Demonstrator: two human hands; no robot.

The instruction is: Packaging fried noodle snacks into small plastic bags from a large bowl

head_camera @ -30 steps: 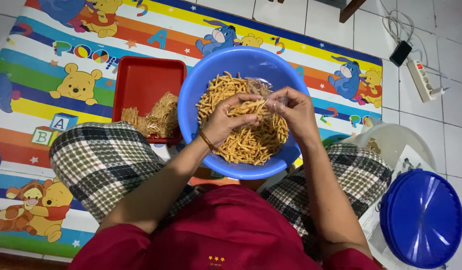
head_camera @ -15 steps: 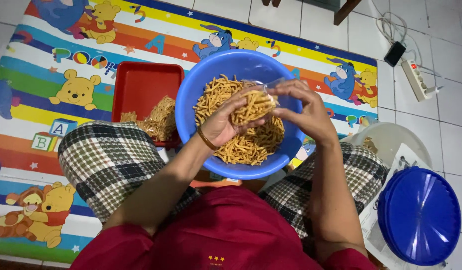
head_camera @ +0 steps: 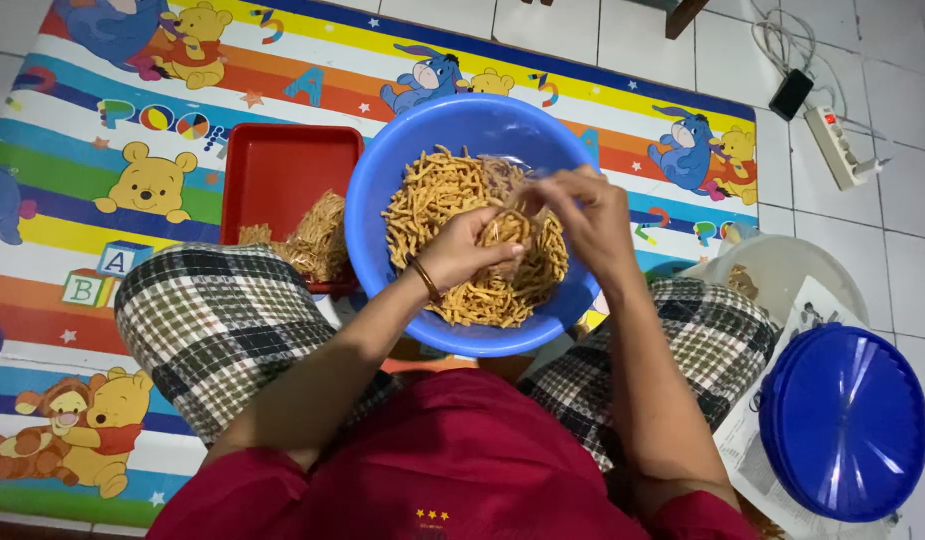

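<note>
A: What are the hands doing?

B: Both are over the blue plastic basin (head_camera: 383,170), which sits between the person's knees. The left hand (head_camera: 463,250) is cupped, fingers curled around a small bunch of fried snack sticks (head_camera: 508,228). The right hand (head_camera: 583,215) meets it from the other side, its fingertips pinching at the top of that same bunch.

A: So neither hand is spread flat?

B: No. Both are closed on the bunch and nearly touch each other over the pile.

A: And the rest of the sticks?

B: The main heap (head_camera: 438,195) lies in the basin, under and beyond the hands. A smaller heap (head_camera: 318,240) sits on the red tray (head_camera: 283,170), just past the left wrist, with the tray's edge against the basin.

A: Anything on the right side?

B: Beyond the right forearm there is a round dark-blue lid (head_camera: 843,420) on a sheet of paper (head_camera: 748,455), and a clear container (head_camera: 793,275) farther out. A power strip (head_camera: 838,145) lies on the tiles, well apart from the right hand.

A: What is beneath it all?

B: A colourful cartoon play mat (head_camera: 133,120).
</note>
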